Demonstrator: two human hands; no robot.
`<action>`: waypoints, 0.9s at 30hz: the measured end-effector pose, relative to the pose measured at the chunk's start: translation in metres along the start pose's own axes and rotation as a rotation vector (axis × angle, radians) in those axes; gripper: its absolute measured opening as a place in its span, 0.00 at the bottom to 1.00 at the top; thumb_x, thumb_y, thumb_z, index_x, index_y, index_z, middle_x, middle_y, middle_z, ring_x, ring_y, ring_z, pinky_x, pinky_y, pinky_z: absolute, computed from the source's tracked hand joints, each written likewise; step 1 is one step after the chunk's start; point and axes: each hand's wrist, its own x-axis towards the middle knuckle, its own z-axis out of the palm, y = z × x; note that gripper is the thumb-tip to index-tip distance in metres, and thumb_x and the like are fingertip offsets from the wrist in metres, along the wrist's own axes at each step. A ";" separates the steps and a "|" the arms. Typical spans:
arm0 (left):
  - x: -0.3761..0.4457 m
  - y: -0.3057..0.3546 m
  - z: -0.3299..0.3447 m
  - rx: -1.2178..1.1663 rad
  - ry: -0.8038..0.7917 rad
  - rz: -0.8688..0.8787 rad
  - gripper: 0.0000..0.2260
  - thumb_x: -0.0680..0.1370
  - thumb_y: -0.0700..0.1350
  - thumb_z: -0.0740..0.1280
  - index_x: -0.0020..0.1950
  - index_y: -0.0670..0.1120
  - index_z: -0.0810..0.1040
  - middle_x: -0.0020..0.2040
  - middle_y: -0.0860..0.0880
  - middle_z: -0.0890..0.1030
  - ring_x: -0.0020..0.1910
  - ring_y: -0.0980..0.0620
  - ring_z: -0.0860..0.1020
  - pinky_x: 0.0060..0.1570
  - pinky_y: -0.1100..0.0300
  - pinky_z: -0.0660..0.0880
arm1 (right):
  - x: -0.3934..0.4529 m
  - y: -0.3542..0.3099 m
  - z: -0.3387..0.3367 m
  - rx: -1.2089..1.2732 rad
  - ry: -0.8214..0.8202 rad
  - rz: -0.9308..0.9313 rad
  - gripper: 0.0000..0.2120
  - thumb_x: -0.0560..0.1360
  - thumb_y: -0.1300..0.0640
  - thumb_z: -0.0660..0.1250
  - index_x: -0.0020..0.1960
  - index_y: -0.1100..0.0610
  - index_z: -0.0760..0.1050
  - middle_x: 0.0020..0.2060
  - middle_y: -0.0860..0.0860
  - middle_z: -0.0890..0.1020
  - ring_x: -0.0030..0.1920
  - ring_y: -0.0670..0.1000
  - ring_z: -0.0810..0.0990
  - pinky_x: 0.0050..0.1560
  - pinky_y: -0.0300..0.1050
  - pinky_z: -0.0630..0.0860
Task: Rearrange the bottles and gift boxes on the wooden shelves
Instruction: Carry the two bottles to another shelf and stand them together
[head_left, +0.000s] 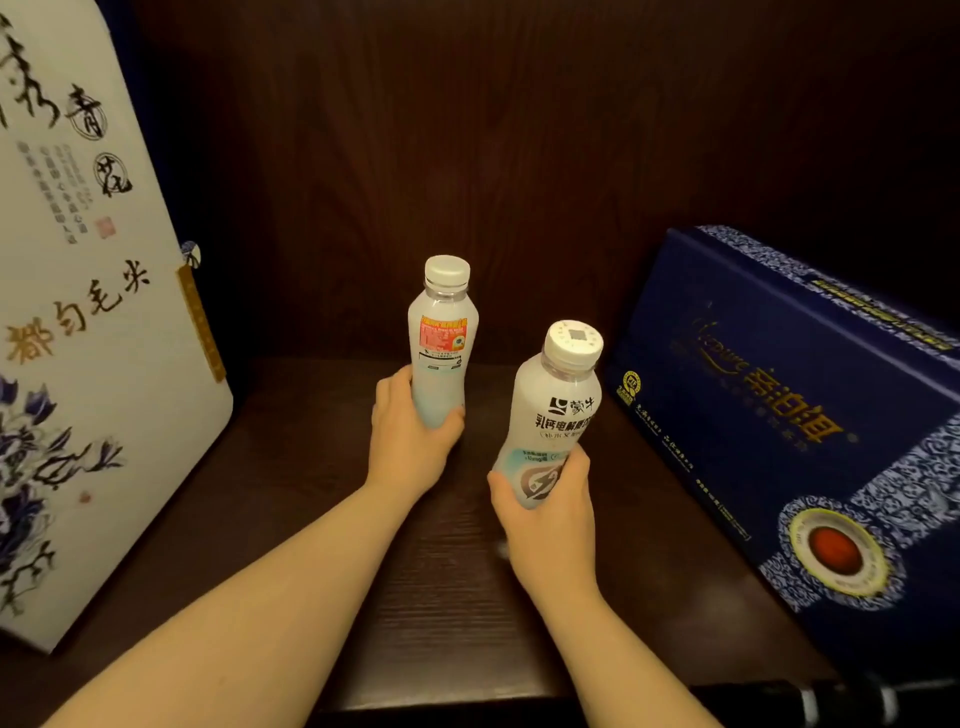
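Note:
Two white drink bottles with white caps are in my hands inside a dark wooden shelf compartment. My left hand (410, 441) grips the lower body of the far bottle (442, 338), which stands upright near the back, its red label patch facing me. My right hand (545, 499) holds the near bottle (558, 405) by its base; this one tilts slightly right and shows black printed characters. A tall white gift box (88, 312) with blue flowers stands at the left. A dark blue gift box (810, 426) lies at the right.
The dark wooden shelf board (311, 467) runs between the two boxes, with the back panel (467, 130) close behind the bottles. A black object with white bands (831, 701) lies at the shelf's front right edge.

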 end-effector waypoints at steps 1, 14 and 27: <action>-0.007 0.001 -0.002 -0.002 -0.010 0.002 0.31 0.71 0.52 0.75 0.70 0.49 0.67 0.62 0.49 0.69 0.60 0.47 0.73 0.55 0.46 0.76 | -0.005 0.000 -0.003 0.011 -0.002 0.007 0.35 0.69 0.50 0.78 0.70 0.46 0.64 0.61 0.46 0.77 0.59 0.46 0.78 0.49 0.37 0.74; -0.106 0.066 0.002 -0.162 -0.138 0.011 0.31 0.69 0.51 0.76 0.68 0.52 0.68 0.59 0.53 0.69 0.58 0.52 0.74 0.54 0.53 0.74 | -0.074 -0.032 -0.125 0.066 0.101 0.036 0.32 0.68 0.52 0.79 0.67 0.44 0.67 0.57 0.43 0.80 0.54 0.41 0.80 0.46 0.29 0.75; -0.215 0.279 0.044 -0.316 -0.251 0.270 0.28 0.65 0.59 0.74 0.61 0.62 0.66 0.56 0.61 0.69 0.56 0.61 0.72 0.48 0.63 0.73 | -0.133 -0.067 -0.337 0.107 0.281 -0.067 0.30 0.67 0.46 0.78 0.57 0.24 0.64 0.53 0.39 0.81 0.53 0.38 0.81 0.48 0.36 0.79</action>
